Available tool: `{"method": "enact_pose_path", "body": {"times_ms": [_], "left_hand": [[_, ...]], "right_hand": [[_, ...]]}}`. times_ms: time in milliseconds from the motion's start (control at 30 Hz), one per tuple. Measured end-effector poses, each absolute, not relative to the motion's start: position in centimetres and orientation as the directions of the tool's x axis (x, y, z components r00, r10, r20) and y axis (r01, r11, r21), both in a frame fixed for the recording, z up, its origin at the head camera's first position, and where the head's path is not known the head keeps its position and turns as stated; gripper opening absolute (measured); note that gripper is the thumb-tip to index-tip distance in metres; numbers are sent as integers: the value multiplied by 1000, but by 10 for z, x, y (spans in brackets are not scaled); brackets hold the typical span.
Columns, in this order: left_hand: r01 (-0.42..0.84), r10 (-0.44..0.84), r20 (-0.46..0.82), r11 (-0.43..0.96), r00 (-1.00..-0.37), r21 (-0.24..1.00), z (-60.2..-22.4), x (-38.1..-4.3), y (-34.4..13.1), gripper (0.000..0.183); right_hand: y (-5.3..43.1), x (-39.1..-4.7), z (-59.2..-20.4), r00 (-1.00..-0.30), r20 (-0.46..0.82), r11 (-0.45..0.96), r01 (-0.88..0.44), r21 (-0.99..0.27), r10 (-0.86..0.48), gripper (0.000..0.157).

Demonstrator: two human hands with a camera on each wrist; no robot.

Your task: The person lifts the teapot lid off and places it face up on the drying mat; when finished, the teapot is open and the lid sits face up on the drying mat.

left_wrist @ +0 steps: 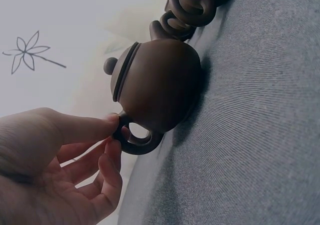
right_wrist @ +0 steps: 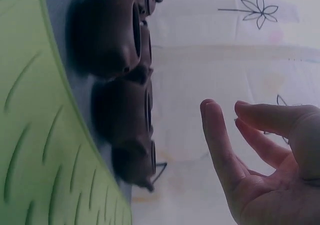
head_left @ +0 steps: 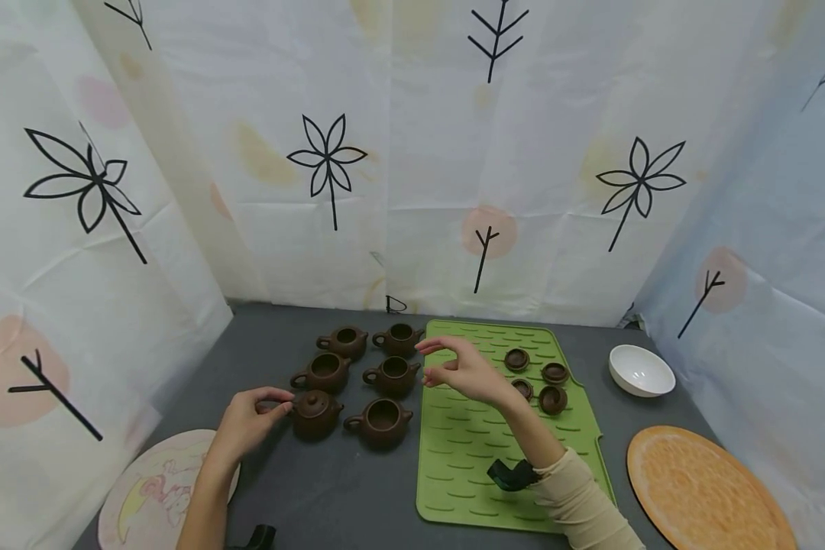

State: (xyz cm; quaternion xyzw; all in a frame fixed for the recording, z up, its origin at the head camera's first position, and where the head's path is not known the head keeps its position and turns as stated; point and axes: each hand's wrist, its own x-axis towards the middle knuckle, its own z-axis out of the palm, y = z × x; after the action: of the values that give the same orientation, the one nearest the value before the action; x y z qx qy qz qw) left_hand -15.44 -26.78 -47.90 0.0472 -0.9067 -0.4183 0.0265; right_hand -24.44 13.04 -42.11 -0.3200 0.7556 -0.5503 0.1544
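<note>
A brown clay teapot [head_left: 316,417] with its lid [left_wrist: 121,75] on stands at the front left of a group of teapots. My left hand [head_left: 244,425] pinches its handle [left_wrist: 134,147] between thumb and fingertips. My right hand [head_left: 469,376] hovers over the left part of a green mat [head_left: 461,466], thumb and fingers apart with nothing between them. Beside it, to the left, are lidless teapots, among them a middle one [head_left: 393,388] and a front one [head_left: 382,437]. Several small brown lids [head_left: 553,399] lie on the mat to the right of that hand.
More lidless teapots [head_left: 326,373] stand behind on the grey cloth [head_left: 330,496]. A white bowl [head_left: 642,370] sits at the right, with a round orange-brown board [head_left: 704,489] nearer. At the front left lies a pink patterned round mat [head_left: 147,496]. Patterned curtains [head_left: 419,252] enclose the table.
</note>
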Motion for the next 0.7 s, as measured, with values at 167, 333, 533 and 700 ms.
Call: {"method": "enact_pose_path", "body": {"times_ms": [167,333,533,700], "left_hand": [[-79,-116,-6,636,-993,768,-480,-154,-267,20],[-87,-122,-11,638,-992,765,-479,-154,-268,21],[-103,-141,-15,638,-990,763,-479,-154,-267,21],[-95,-140,-7,631,-990,770,-480,-155,-266,22]], "right_hand": [[98,-243,-424,-708,132,139,-311,-940,-694,43],[60,-238,-429,-666,127,91,-283,-955,-735,40],[19,-232,-441,-638,105,94,-270,-958,-763,38],[-9,-230,-451,-647,88,94,-241,-966,-758,37]]}}
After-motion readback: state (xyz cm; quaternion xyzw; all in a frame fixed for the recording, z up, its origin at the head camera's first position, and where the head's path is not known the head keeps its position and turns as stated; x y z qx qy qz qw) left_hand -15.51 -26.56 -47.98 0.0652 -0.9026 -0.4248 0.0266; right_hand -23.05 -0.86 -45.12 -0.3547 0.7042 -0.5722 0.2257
